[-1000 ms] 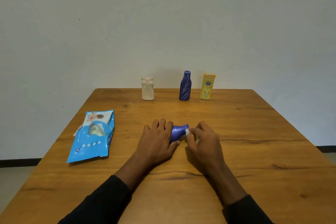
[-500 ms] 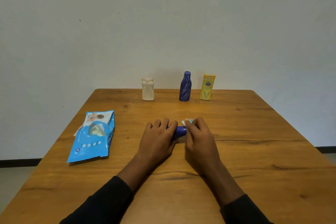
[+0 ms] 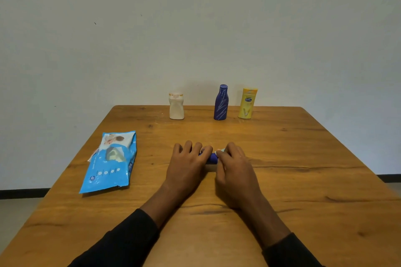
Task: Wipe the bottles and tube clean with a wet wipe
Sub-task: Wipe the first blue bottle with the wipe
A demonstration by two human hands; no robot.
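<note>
A blue tube [image 3: 212, 157] lies on its side at the table's middle, mostly hidden between my hands. My left hand [image 3: 187, 165] rests over its left part and holds it down. My right hand [image 3: 235, 169] is closed on a small white wet wipe [image 3: 221, 150], pressed against the tube's right end. At the table's far edge stand three bottles: a white bottle [image 3: 176, 106], a dark blue bottle [image 3: 221, 103] and a yellow bottle [image 3: 247, 103].
A blue wet wipe pack [image 3: 110, 161] lies flat on the left side of the wooden table [image 3: 303, 180]. A plain wall rises directly behind the table's far edge. Dark sleeves cover both forearms near the front edge.
My right hand has slid left along the tube with the wipe, covering more of it. My left hand stays on the tube; less blue shows between the hands.
</note>
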